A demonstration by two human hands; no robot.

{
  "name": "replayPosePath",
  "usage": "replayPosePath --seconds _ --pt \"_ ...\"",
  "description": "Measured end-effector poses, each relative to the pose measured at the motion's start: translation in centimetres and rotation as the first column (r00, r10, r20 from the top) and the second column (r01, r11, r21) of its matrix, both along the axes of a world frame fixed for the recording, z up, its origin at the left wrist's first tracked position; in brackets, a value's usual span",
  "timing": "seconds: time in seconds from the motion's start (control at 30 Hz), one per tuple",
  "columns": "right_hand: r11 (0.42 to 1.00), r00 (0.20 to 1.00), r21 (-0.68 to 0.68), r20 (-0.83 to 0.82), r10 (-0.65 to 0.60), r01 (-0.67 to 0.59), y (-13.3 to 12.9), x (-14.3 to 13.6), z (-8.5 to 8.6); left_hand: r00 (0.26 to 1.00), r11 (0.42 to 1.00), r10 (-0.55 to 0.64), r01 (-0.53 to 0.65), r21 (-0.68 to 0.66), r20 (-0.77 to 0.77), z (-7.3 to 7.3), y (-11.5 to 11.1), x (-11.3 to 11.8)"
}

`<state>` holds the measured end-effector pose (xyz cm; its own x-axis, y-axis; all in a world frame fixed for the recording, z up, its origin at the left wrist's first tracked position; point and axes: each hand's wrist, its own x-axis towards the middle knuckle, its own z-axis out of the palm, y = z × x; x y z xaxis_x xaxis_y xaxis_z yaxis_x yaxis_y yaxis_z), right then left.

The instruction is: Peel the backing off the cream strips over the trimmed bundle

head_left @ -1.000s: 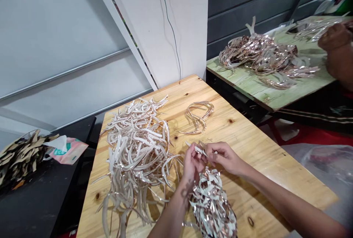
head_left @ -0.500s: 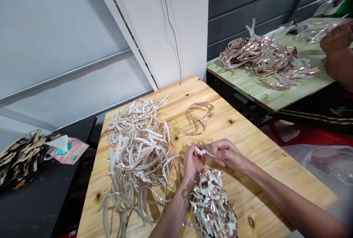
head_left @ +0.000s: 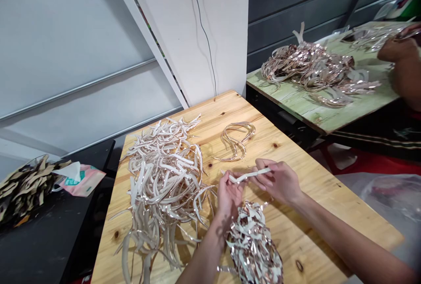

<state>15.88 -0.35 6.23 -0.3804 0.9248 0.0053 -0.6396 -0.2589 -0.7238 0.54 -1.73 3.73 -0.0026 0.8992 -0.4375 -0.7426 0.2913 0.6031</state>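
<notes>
Between my two hands a narrow white-backed strip point(head_left: 249, 174) is stretched over the wooden table. My left hand point(head_left: 229, 194) pinches its left part, and my right hand point(head_left: 283, 181) grips the right end. Just below them lies a heap of short shiny rose-gold and white pieces point(head_left: 255, 244). A large tangle of long curled strips point(head_left: 164, 174), white on one face and metallic on the other, spreads to the left of my left hand. Beyond my hands rests a small looped bundle of metallic strips point(head_left: 235, 141).
On a green table point(head_left: 305, 106) at right sits a pile of shiny strips point(head_left: 309, 67); another person's hand point(head_left: 399, 51) works there. A dark surface point(head_left: 42, 249) at left bears a tissue pack point(head_left: 83, 181) and brown-black scraps point(head_left: 28, 187). A plastic bag point(head_left: 391, 196) lies at right.
My right hand has moved right and slightly up, drawing the strip out straighter. My left hand has barely shifted. The other person's hand has moved a little.
</notes>
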Motion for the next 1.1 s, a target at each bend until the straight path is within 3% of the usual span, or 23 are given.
replayPosePath --seconds 0.1,0.17,0.23,0.3,0.37,0.47,0.57,0.73,0.87,1.1 --pt "0.99 0.963 0.071 0.231 -0.136 0.122 1.0 0.9 0.1 1.0 0.992 0.025 -0.027 0.121 0.013 -0.4 0.1 -0.2" --pt "0.952 0.841 0.25 0.464 -0.277 0.176 1.5 1.5 0.1 0.997 0.98 0.045 -0.033 0.194 -0.056 -0.5 0.1 -0.4" --pt "0.894 0.645 0.435 0.653 -0.397 0.11 1.6 1.7 0.1 0.991 0.97 0.024 0.009 0.245 -0.131 -0.5 -0.1 -0.4" --pt "0.856 0.484 0.517 0.756 -0.441 -0.028 1.3 1.5 0.0 0.985 0.963 -0.002 0.049 0.266 -0.175 -0.3 -0.2 -0.3" --pt "0.846 0.428 0.515 0.801 -0.419 -0.135 0.9 1.0 -0.3 0.984 0.956 -0.015 0.067 0.287 -0.18 -0.3 -0.3 -0.1" --pt "0.866 0.487 0.464 0.809 -0.329 -0.186 0.5 0.4 -0.9 0.99 0.946 -0.004 0.049 0.32 -0.139 -0.6 -0.2 0.0" --pt "0.896 0.575 0.421 0.771 -0.273 -0.139 0.4 0.1 -1.5 0.989 0.937 0.023 0.029 0.348 -0.144 -0.9 -0.3 0.0" --pt "0.94 0.735 0.332 0.656 -0.172 -0.076 0.0 -0.4 -1.8 0.896 0.927 -0.045 0.203 0.316 -0.443 -0.9 -1.3 0.0" --pt "0.941 0.739 0.326 0.656 -0.156 -0.09 -0.4 -0.8 -1.7 0.844 0.952 -0.009 0.171 0.254 -0.536 -0.7 -1.9 0.0" --pt "0.947 0.793 0.291 0.606 -0.071 -0.138 -0.5 -0.6 -0.9 0.911 0.988 -0.058 0.111 0.109 -0.408 -0.9 -1.4 -0.2"
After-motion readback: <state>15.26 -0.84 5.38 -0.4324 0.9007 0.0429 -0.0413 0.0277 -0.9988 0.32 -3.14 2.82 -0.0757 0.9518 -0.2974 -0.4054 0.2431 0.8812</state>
